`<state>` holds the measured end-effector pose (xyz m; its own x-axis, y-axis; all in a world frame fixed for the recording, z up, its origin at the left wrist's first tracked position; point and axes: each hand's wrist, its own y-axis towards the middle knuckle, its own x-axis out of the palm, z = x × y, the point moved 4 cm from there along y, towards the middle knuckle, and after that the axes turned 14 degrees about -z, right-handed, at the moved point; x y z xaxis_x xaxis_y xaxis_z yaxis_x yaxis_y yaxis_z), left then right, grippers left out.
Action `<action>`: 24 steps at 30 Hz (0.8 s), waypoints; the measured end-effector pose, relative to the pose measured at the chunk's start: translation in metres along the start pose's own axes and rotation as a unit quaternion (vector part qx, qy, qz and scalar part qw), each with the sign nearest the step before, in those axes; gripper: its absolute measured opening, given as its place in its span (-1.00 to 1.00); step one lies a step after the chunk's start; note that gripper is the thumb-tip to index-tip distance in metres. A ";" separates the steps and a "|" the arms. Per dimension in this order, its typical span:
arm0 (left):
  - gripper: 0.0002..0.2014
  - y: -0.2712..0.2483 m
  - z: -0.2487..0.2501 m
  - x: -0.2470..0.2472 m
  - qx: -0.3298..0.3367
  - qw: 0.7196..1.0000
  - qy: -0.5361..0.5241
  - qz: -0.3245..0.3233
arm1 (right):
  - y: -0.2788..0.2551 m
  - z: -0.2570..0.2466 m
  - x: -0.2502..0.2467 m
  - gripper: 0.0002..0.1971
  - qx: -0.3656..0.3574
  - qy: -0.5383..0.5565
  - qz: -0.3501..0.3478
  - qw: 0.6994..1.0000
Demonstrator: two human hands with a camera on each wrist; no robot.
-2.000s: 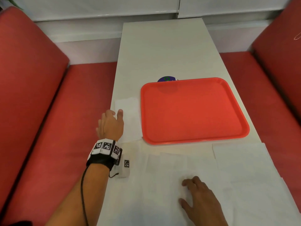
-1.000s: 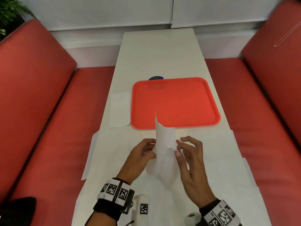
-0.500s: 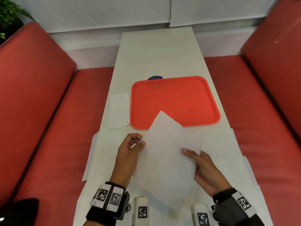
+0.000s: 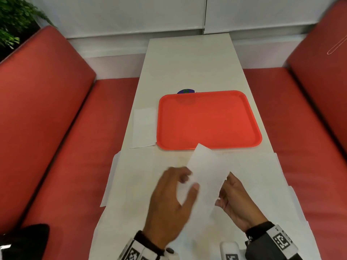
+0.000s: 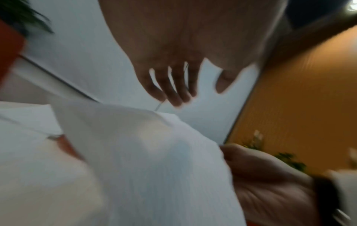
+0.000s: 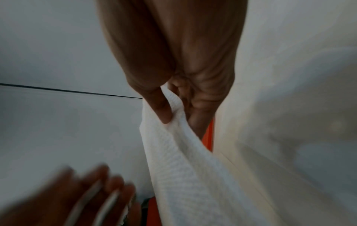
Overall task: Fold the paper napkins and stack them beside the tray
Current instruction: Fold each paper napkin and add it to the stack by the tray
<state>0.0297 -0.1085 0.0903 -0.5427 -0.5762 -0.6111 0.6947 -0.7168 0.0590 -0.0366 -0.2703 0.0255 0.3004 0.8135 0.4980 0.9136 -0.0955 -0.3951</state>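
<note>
A red tray (image 4: 206, 119) lies mid-table, and one folded white napkin (image 4: 143, 127) lies flat along its left side. Just in front of the tray a napkin (image 4: 206, 175) hangs in the air as a narrow doubled strip. My right hand (image 4: 224, 190) pinches its right edge; the right wrist view shows my thumb and fingers (image 6: 164, 113) closed on the paper (image 6: 183, 168). My left hand (image 4: 180, 184) is blurred beside the strip. Its fingers (image 5: 173, 91) are spread and straight above the napkin (image 5: 144, 152) and hold nothing.
Several unfolded napkins (image 4: 139, 184) cover the near end of the white table (image 4: 189, 62) and overhang both sides. A small blue disc (image 4: 185, 91) peeks from behind the tray. Red bench seats (image 4: 93, 147) flank the table, and a plant (image 4: 13, 21) stands at the far left.
Half a second ago both hands held a broad open sheet. It is now a narrow strip in my right hand alone. My left hand has let go and is moving.
</note>
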 end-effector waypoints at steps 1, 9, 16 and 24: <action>-0.72 0.002 -0.011 -0.006 -0.047 0.998 -0.021 0.031 | 0.001 -0.001 0.001 -0.72 0.000 0.001 -0.003 1.000; -0.79 0.017 -0.062 -0.011 -0.151 0.967 -0.167 -0.117 | 0.020 0.003 0.018 -0.74 0.019 -0.007 -0.002 1.000; -0.73 0.089 -0.150 -0.077 -0.233 0.940 -0.236 0.077 | 0.044 -0.001 0.019 -0.83 0.000 -0.119 0.076 0.990; -0.70 0.182 -0.231 -0.117 -0.283 0.941 -0.145 0.118 | 0.048 0.017 -0.010 -0.90 0.038 -0.186 0.156 0.969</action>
<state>0.3291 -0.0804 -0.0099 -0.3906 -0.8352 -0.3871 0.9074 -0.2786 -0.3146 -0.0002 -0.2731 -0.0114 0.4263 0.9038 0.0376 0.7667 -0.3389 -0.5452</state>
